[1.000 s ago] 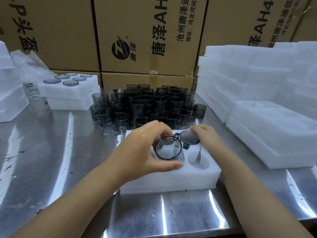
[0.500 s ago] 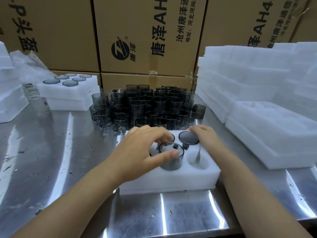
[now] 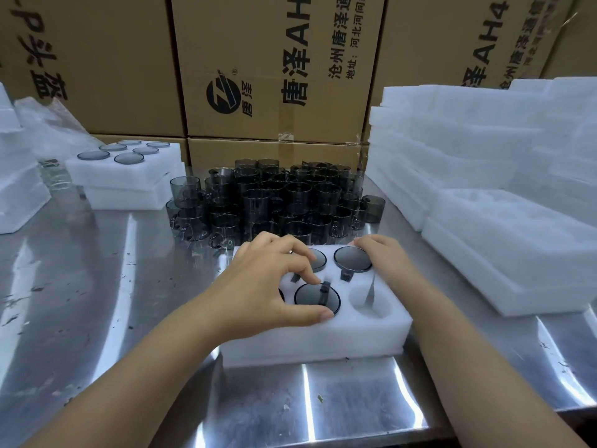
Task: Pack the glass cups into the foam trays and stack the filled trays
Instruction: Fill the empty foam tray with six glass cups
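Observation:
A white foam tray (image 3: 323, 334) lies on the steel table in front of me. My left hand (image 3: 268, 279) reaches over it, thumb and forefinger pinching the rim of a dark front glass cup (image 3: 315, 297) that sits sunk in the front middle hole. My right hand (image 3: 384, 257) curls round the far edge of the back right glass cup (image 3: 352, 259), seated flush in its hole. A back middle cup (image 3: 320, 258) shows partly under my left fingers. The front right hole (image 3: 371, 302) is empty. The tray's left holes are hidden by my left hand.
Several loose dark glass cups (image 3: 274, 202) crowd just behind the tray. Filled foam trays (image 3: 129, 189) are stacked at back left, with more foam (image 3: 16, 189) at the far left. Empty foam trays (image 3: 484, 163) pile up on the right. Cardboard boxes (image 3: 274, 59) wall off the back.
My left hand has lowered the front cup from above the tray down into its hole. The back right cup under my right hand has settled flush.

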